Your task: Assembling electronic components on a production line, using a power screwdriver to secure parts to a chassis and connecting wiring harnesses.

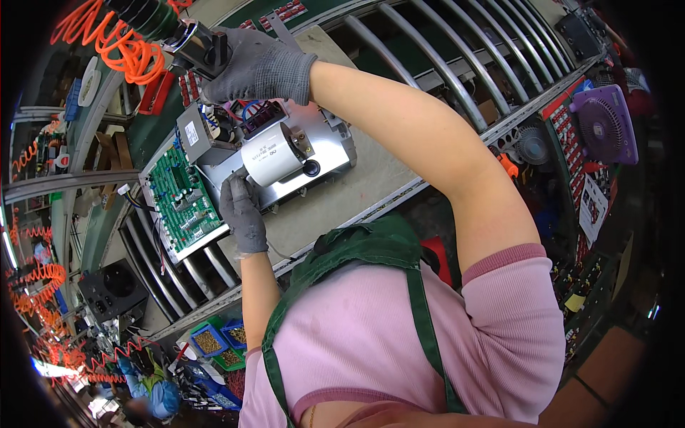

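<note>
On the workbench lies a shiny metal base plate [325, 160] carrying a large white cylinder, likely a capacitor [272, 155], and a grey box-shaped part [203, 135]. A green circuit board [178, 196] adjoins its left side. My right hand [260, 65], in a grey glove, is closed around a power screwdriver [198, 51] with a black ribbed body, above the far end of the assembly. The driver's tip is hidden. My left hand [244, 214], gloved too, grips the near edge of the plate between cylinder and board, its fingertips close against the cylinder.
Orange coiled hose [118, 43] hangs beside the driver. Metal rollers [421, 57] run along the line on both sides of the bench board. Small bins of screws [208, 341] stand at the lower left. A purple fan [605, 125] is at the right, and a person [158, 392] is at lower left.
</note>
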